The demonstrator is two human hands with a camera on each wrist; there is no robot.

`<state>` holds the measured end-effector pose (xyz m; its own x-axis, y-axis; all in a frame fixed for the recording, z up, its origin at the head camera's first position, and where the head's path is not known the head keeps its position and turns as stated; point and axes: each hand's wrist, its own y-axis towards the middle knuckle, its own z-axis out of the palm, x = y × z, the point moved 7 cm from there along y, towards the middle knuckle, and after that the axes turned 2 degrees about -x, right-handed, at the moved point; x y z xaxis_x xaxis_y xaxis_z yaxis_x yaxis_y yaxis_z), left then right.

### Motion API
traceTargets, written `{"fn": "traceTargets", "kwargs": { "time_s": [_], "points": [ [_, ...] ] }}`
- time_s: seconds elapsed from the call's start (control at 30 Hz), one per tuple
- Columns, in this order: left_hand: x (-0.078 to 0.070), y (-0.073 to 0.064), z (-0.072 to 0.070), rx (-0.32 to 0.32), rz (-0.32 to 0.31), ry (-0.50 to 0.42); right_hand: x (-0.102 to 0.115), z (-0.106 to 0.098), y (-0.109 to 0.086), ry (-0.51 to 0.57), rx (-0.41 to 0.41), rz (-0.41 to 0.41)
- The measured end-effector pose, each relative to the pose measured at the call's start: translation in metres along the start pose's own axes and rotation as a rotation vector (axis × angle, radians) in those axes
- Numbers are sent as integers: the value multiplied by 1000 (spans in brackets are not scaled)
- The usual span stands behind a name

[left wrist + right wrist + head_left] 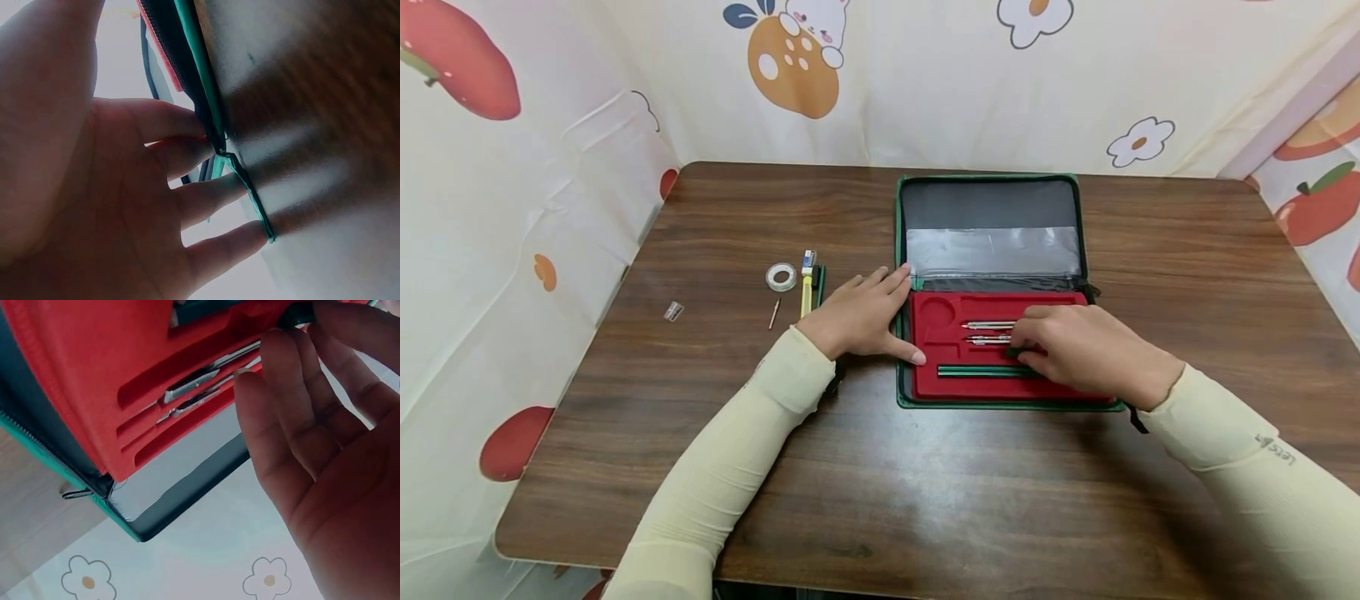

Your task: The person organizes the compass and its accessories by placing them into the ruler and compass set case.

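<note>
A green zip case (988, 202) lies unfolded, with a red moulded tray (928, 385) in its near half. Two metal drawing instruments (987, 325) and green pencils (973, 372) sit in the tray's slots. My right hand (1078, 346) is over the tray's right part, pinching a small dark green piece (297, 314) between thumb and fingertips; I cannot tell what it is. The fingers of my left hand (868, 317) are stretched out against the case's left edge, its thumb reaching over the tray's rim. In the left wrist view those fingers touch the green border (253, 194).
Left of the case lie a white ring-shaped roll (771, 277), a short thin stick (774, 313), a small eraser (808, 260), a yellow strip (807, 296) and dark green sticks (819, 282). A metal sharpener (673, 311) lies farther left. Printed curtains (925, 100) surround the wooden table (880, 500).
</note>
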<state>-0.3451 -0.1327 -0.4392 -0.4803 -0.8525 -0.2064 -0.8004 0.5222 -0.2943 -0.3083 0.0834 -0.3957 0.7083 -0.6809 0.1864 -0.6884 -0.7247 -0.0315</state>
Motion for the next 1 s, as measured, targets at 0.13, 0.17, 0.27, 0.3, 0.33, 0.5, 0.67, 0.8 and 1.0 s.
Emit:
{"fn": "traceTargets", "kwargs": {
  "time_s": [0.13,0.17,0.27,0.3,0.33,0.5,0.67,0.8,1.0],
  "points": [
    [0,1,0,4,3,-2,0,-2,-1,-5,5,-7],
    [0,1,0,5,4,-5,1,-2,-1,-5,0,-16],
    [0,1,0,5,4,-7,3,-2,0,-1,-31,-56],
    [0,1,-1,5,4,-6,3,-2,1,2,-44,-69],
    [-1,1,-1,5,4,-5,3,-2,1,3,-53,-77],
    [-1,0,-2,4,7,1,3,1,4,11,-48,-64],
    [-1,-1,-2,4,6,1,1,4,6,26,-18,-14],
    [-1,-1,-2,1,6,3,-2,5,6,46,5,17],
    [0,-1,-1,1,7,-4,-15,2,1,36,-16,57]
  ]
}}
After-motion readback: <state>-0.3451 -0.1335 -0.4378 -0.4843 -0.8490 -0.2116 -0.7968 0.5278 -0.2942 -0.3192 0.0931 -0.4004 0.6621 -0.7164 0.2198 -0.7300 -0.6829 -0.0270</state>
